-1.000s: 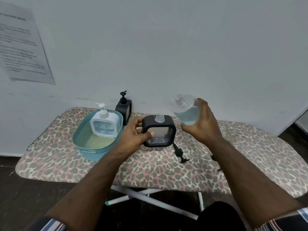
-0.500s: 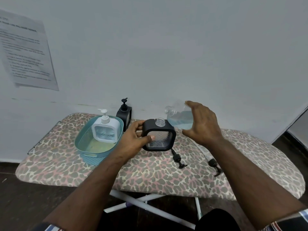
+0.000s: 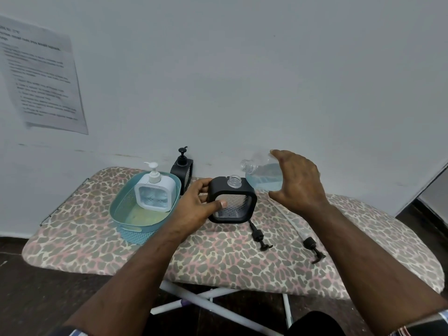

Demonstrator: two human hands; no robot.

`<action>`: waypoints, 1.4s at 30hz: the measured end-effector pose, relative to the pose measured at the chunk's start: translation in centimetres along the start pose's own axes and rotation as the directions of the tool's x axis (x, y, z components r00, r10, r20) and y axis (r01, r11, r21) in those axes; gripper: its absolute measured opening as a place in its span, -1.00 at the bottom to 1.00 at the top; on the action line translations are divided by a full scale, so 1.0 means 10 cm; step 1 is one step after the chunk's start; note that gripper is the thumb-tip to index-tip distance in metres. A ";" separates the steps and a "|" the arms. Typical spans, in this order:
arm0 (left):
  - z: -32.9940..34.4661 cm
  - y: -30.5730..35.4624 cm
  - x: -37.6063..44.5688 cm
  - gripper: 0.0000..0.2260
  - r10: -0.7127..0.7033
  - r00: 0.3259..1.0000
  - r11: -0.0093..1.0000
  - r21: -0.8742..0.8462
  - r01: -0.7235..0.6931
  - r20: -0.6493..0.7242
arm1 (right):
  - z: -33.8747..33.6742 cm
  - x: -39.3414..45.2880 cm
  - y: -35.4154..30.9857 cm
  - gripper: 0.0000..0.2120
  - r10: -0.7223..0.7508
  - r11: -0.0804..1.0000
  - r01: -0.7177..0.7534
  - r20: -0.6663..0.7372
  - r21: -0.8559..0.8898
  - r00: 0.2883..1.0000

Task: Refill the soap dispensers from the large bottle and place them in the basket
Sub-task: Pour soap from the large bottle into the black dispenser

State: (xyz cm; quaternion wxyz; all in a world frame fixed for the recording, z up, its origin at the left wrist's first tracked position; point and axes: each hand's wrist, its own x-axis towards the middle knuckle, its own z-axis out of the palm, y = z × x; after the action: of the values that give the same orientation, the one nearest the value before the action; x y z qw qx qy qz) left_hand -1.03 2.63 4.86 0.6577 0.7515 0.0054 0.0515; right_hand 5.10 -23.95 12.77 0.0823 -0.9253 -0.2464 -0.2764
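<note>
My left hand (image 3: 197, 202) grips the left side of a black square dispenser (image 3: 232, 201) that stands upright on the ironing board with its clear neck uncapped. My right hand (image 3: 298, 181) holds the large clear bottle (image 3: 263, 175), tilted on its side, its open mouth pointing left just above the dispenser's neck; pale blue liquid lies inside. A white dispenser (image 3: 155, 192) with its pump stands in the teal basket (image 3: 126, 221). Another black dispenser (image 3: 183, 169) with its pump stands behind the basket.
Two loose black pumps (image 3: 259, 236) (image 3: 312, 246) lie on the leopard-print ironing board (image 3: 218, 258) right of the dispenser. A wall runs close behind, with a printed sheet (image 3: 41, 76) taped at the left. Dark floor lies below the board's front edge.
My right hand has tipped the large bottle further over and brought its mouth down and left, close above the black dispenser's neck. The left hand keeps its hold.
</note>
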 end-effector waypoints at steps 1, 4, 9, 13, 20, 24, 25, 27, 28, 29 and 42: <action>0.00 0.00 0.00 -0.38 -0.001 1.000 1.000 0.001 0.001 -0.001 | 0.01 0.01 0.01 -0.07 -0.001 1.000 0.001 0.004 -0.006 1.000; 0.00 0.01 0.00 -0.38 0.000 1.000 1.000 0.000 0.000 0.004 | 0.02 0.03 0.03 -0.06 -0.009 1.000 0.009 0.014 -0.018 1.000; 0.01 0.00 0.01 -0.37 -0.003 1.000 1.000 0.000 0.003 0.000 | 0.02 0.05 0.04 -0.07 -0.036 0.999 0.036 0.002 -0.032 0.999; 0.01 0.00 0.01 -0.36 -0.002 1.000 1.000 0.010 0.002 -0.006 | 0.02 0.05 0.04 -0.06 -0.056 0.997 0.056 -0.008 -0.050 0.998; 0.02 0.02 0.00 -0.40 0.004 1.000 1.000 0.007 -0.004 -0.014 | 0.03 0.06 0.04 -0.06 -0.084 0.993 0.082 -0.021 -0.084 0.996; 0.02 0.01 0.00 -0.45 0.002 1.000 1.000 0.008 -0.001 -0.018 | 0.02 0.07 0.03 -0.06 -0.100 0.990 0.096 -0.030 -0.099 0.995; 0.02 0.01 0.00 -0.45 0.002 1.000 1.000 0.010 -0.002 -0.017 | 0.01 0.07 0.03 -0.06 -0.105 0.989 0.101 -0.030 -0.106 0.994; 0.02 0.00 0.01 -0.44 0.001 1.000 1.000 0.015 -0.001 -0.022 | 0.01 0.08 0.04 -0.06 -0.112 0.987 0.108 -0.031 -0.116 0.993; 0.02 0.00 0.01 -0.44 0.002 1.000 1.000 0.018 -0.001 -0.026 | 0.01 0.08 0.04 -0.07 -0.114 0.987 0.110 -0.031 -0.119 0.993; 0.02 0.00 0.01 -0.44 0.005 1.000 1.000 0.020 -0.004 -0.027 | 0.01 0.09 0.04 -0.07 -0.115 0.986 0.111 -0.030 -0.121 0.993; 0.06 -0.02 0.02 -0.45 0.007 0.999 1.000 0.028 -0.006 -0.048 | 0.02 0.09 0.08 -0.09 -0.104 0.980 0.102 -0.001 -0.169 0.995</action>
State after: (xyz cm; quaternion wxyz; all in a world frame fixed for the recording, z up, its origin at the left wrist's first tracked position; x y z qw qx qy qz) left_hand -0.72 2.11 4.62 0.6466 0.7592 0.0197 0.0717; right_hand 6.22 -24.20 13.07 -0.0097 -0.9135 -0.2691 -0.3050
